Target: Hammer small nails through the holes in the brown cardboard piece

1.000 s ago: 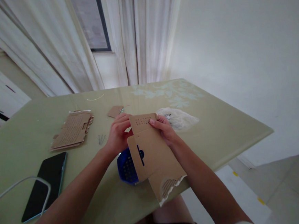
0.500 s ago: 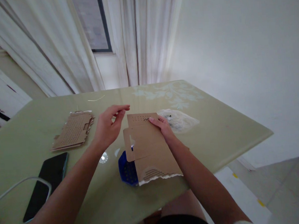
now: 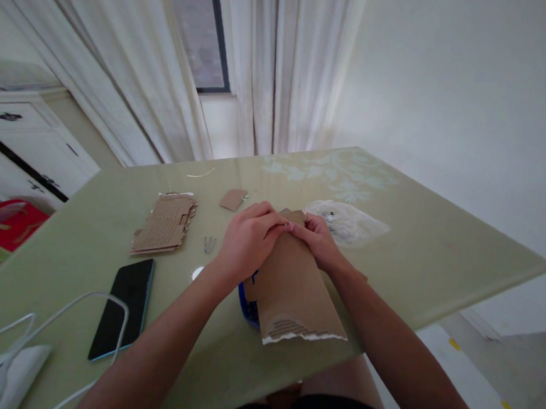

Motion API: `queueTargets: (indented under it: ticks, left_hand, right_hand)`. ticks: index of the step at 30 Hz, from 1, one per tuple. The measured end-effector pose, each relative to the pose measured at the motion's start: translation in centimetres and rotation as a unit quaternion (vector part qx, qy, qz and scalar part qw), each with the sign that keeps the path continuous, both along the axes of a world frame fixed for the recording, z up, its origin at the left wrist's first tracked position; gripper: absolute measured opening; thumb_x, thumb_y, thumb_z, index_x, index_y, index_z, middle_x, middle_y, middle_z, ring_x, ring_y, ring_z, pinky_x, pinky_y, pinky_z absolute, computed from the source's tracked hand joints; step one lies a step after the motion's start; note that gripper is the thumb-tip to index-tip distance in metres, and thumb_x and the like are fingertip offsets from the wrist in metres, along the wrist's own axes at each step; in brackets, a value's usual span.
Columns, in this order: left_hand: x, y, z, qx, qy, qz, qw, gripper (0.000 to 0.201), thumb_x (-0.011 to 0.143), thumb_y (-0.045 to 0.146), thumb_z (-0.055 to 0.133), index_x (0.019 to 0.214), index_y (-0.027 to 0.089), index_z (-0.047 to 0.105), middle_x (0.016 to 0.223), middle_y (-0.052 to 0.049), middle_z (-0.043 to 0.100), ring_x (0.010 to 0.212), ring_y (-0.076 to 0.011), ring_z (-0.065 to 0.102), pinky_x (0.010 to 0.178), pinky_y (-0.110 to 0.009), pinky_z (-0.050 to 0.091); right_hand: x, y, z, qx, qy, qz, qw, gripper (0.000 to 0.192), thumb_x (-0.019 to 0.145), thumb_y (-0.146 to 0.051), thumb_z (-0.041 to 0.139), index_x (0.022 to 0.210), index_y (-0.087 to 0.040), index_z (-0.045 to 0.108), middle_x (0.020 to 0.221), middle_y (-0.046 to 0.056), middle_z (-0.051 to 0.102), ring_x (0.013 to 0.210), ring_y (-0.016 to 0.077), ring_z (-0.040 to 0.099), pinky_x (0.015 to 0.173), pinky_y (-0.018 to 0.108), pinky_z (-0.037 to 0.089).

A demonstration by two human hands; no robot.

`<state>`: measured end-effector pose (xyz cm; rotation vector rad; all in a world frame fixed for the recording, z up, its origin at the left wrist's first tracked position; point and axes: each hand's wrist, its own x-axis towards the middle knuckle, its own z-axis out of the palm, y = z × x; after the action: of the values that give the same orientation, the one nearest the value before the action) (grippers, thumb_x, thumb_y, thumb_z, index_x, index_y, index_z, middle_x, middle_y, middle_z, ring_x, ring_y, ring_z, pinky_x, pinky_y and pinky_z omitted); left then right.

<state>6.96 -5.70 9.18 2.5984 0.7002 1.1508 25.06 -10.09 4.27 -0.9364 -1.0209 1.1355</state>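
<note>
A torn brown cardboard sheet (image 3: 295,291) lies tilted over a blue perforated basket (image 3: 249,308), which is mostly hidden. My right hand (image 3: 320,238) grips the sheet's far right edge, its thumb on top. My left hand (image 3: 252,239) is closed over the far end of the sheet, fingertips pinched together beside my right thumb. Whatever sits in that pinch is too small or hidden to make out. A few thin metal nails or screws (image 3: 209,244) lie on the table left of my left hand.
A stack of cardboard pieces (image 3: 163,224) and a small cardboard scrap (image 3: 233,199) lie farther back. At left are a phone (image 3: 123,307), a white cable (image 3: 105,294) and a white device (image 3: 19,376). A clear plastic bag (image 3: 350,223) rests right of my hands.
My left hand has moved right, from beside the cardboard onto its far end, and its fingers have closed near my right thumb. The view has turned left.
</note>
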Motion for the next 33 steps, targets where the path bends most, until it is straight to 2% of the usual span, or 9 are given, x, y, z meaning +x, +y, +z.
queueTargets:
  ticks: [4,8,10,12,16,19,24,29,33]
  left_hand:
    - [-0.9,-1.0,2.5,-0.011,-0.095,-0.019,0.995,0.016,0.102,0.017,0.070,0.098,0.022,0.085,0.091,-0.003,0.076,0.082,-0.0169,0.070,0.078,-0.028,0.054]
    - [-5.3,2.6,4.1,-0.070,0.036,0.039,0.996,0.016,0.098,0.034,0.076,0.090,0.025,0.085,0.081,-0.001,0.080,0.068,-0.0188,0.068,0.069,-0.030,0.049]
    - [-7.7,5.8,3.1,-0.113,0.163,0.091,0.976,0.018,0.092,0.040,0.078,0.083,0.025,0.085,0.068,0.000,0.076,0.060,-0.0194,0.064,0.063,-0.030,0.045]
    - [-9.3,8.5,1.2,-0.183,0.312,0.160,0.918,0.017,0.087,0.040,0.079,0.081,0.025,0.084,0.068,-0.002,0.076,0.066,-0.0218,0.067,0.066,-0.030,0.047]
    - [-9.7,11.2,-3.2,-0.251,0.392,0.179,0.867,0.009,0.074,0.028,0.081,0.069,0.021,0.079,0.067,-0.006,0.076,0.068,-0.0235,0.071,0.069,-0.030,0.050]
    - [-9.1,11.6,-5.0,-0.268,0.415,0.195,0.848,0.007,0.077,0.028,0.079,0.076,0.021,0.079,0.070,-0.007,0.077,0.073,-0.0250,0.073,0.073,-0.032,0.052]
    - [-8.9,11.9,-5.4,-0.269,0.419,0.193,0.846,0.010,0.082,0.027,0.077,0.088,0.019,0.078,0.088,-0.010,0.082,0.078,-0.0253,0.076,0.072,-0.031,0.052]
    - [-9.1,11.7,-5.5,-0.242,0.402,0.216,0.856,0.016,0.081,0.028,0.079,0.092,0.017,0.078,0.098,-0.016,0.082,0.090,-0.0327,0.077,0.082,-0.038,0.056]
    - [-8.5,10.8,-4.2,-0.204,0.361,0.228,0.881,0.020,0.084,0.030,0.076,0.097,0.015,0.078,0.102,-0.020,0.081,0.098,-0.0383,0.076,0.091,-0.048,0.056]
  right_hand:
    - [-0.1,0.4,-0.4,-0.042,0.023,-0.004,0.999,0.029,0.067,-0.040,0.098,0.074,-0.021,0.078,0.071,0.000,0.074,0.060,0.0159,0.062,0.058,0.027,0.049]
    - [0.2,1.0,-1.0,-0.068,0.058,-0.025,0.996,0.038,0.067,-0.049,0.097,0.083,-0.020,0.080,0.074,0.003,0.078,0.061,0.0187,0.068,0.058,0.029,0.054]
    - [0.5,1.3,-1.3,-0.071,0.071,-0.033,0.994,0.041,0.066,-0.052,0.097,0.084,-0.020,0.078,0.074,0.004,0.079,0.062,0.0206,0.070,0.059,0.030,0.056]
    - [0.7,1.5,-1.5,-0.074,0.081,-0.036,0.993,0.043,0.065,-0.052,0.097,0.085,-0.020,0.078,0.075,0.004,0.079,0.063,0.0215,0.072,0.059,0.031,0.057]
    - [0.9,1.7,-1.8,-0.080,0.091,-0.033,0.992,0.045,0.064,-0.052,0.097,0.085,-0.019,0.077,0.077,0.007,0.081,0.064,0.0233,0.073,0.058,0.031,0.056]
    - [1.3,1.8,-2.0,-0.082,0.091,-0.032,0.992,0.044,0.067,-0.054,0.096,0.087,-0.019,0.078,0.075,0.006,0.080,0.067,0.0247,0.075,0.061,0.033,0.057]
    - [2.1,1.9,-2.1,-0.081,0.092,-0.033,0.992,0.044,0.069,-0.055,0.094,0.088,-0.019,0.078,0.076,0.006,0.079,0.073,0.0269,0.077,0.067,0.035,0.059]
    - [2.1,1.8,-1.9,-0.071,0.100,-0.027,0.992,0.044,0.068,-0.054,0.095,0.085,-0.019,0.076,0.072,0.004,0.078,0.068,0.0246,0.076,0.065,0.033,0.059]
    - [1.6,1.6,-1.5,-0.055,0.114,-0.023,0.992,0.046,0.062,-0.051,0.098,0.089,-0.019,0.078,0.075,0.003,0.080,0.065,0.0223,0.075,0.065,0.032,0.060]
